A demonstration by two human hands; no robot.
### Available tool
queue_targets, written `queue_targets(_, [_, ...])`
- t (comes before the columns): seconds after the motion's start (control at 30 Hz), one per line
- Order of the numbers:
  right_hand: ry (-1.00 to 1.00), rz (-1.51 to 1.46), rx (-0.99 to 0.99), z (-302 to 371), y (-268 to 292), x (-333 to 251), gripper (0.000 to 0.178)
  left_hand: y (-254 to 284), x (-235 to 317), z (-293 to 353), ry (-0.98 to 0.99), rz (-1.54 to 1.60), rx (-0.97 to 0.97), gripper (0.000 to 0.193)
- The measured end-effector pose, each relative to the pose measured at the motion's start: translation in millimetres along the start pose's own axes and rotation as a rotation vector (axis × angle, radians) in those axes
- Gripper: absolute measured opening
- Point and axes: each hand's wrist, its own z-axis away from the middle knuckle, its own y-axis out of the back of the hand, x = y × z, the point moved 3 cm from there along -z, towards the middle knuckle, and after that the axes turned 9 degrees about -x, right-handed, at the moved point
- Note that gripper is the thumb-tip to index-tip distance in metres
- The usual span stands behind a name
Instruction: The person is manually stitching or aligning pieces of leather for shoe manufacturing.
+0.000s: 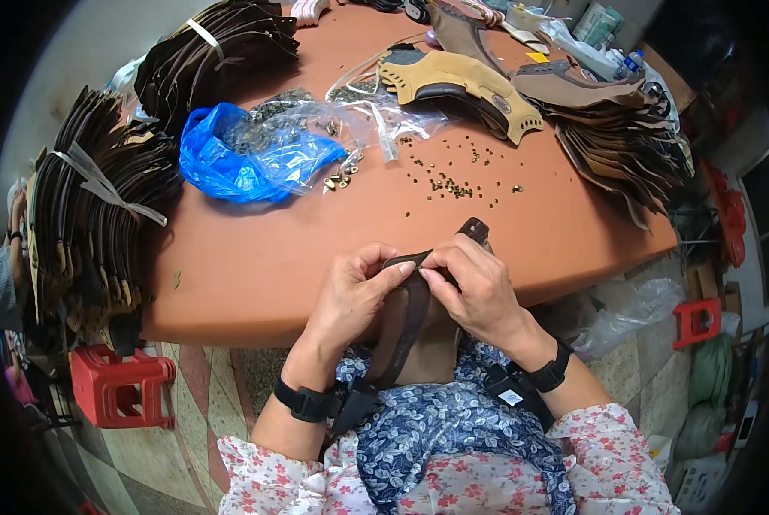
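Between my hands, at the table's near edge, is a dark brown leather piece [412, 313] with a curved band hanging toward my lap. My left hand [356, 287] pinches its upper edge between thumb and fingers. Close beside it, my right hand [473, 279] grips the same edge, its thumb and fingertip pressed together near the left thumb. Whether a small part sits in that pinch is hidden. A dark strap end [474, 229] sticks up beyond the right knuckles. Small brass-coloured metal pieces [453, 186] lie scattered on the table beyond my hands.
An orange-brown table [239, 257] spreads ahead. Bundled dark leather pieces [101, 206] stand at the left, another bundle [217, 56] behind. A blue plastic bag [230, 167] holds metal parts. A tan leather piece [462, 81] and a brown stack [612, 129] lie right. A red stool [120, 386] stands below left.
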Motion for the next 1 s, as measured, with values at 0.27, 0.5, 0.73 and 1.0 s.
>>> queue_targets(0.27, [-0.007, 0.002, -0.004, -1, -3, -2, 0.011, 13, -2, 3, 0.082, 0.072, -0.128, 0.016])
queue_targets(0.5, [0.011, 0.057, -0.016, -3, -4, -6, 0.013, 13, -1, 3, 0.078, 0.041, -0.121, 0.017])
queue_targets(0.73, [-0.177, -0.040, -0.174, -10, 2, -5, 0.013, 12, -5, 3, -0.023, -0.101, -0.108, 0.019])
queue_targets(1.0, [-0.351, -0.261, -0.126, -12, 3, 5, 0.017, 6, 1, 4, -0.042, -0.151, -0.091, 0.022])
